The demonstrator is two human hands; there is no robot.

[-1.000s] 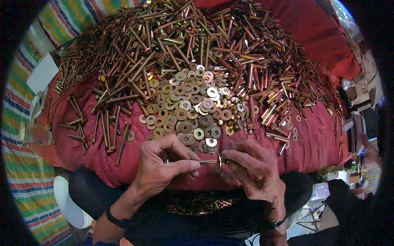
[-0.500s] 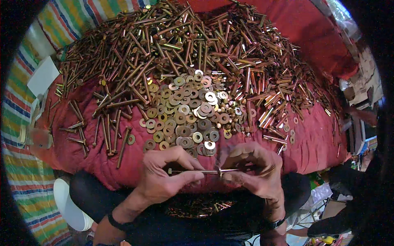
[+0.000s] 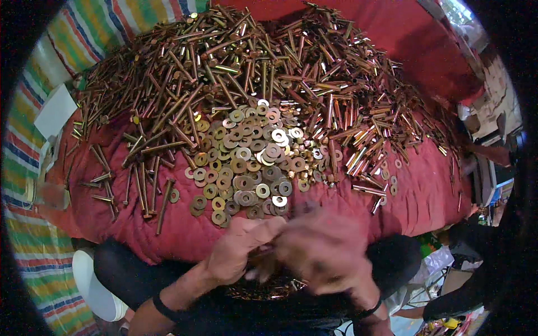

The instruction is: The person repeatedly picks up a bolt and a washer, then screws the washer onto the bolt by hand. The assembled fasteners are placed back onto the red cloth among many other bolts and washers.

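Observation:
My left hand (image 3: 238, 249) and my right hand (image 3: 328, 252) are close together over my lap, just below the edge of the red cloth (image 3: 185, 235). Both are blurred by motion. A thin brass bolt (image 3: 260, 252) shows between the fingers of the two hands; its far end is hidden by my right hand. Just beyond the hands lies a heap of brass washers (image 3: 246, 168). Behind it spreads a large pile of long brass bolts (image 3: 246, 73).
A striped mat (image 3: 33, 263) runs along the left. A white paper (image 3: 55, 111) lies at the cloth's left edge. A white shoe (image 3: 92, 283) is at lower left. More brass parts (image 3: 269, 288) sit in my lap. Boxes and clutter (image 3: 493, 117) are at right.
My hands have dropped lower and drawn closer together, now blurred with fast motion. The bolt that lay level between them is mostly covered.

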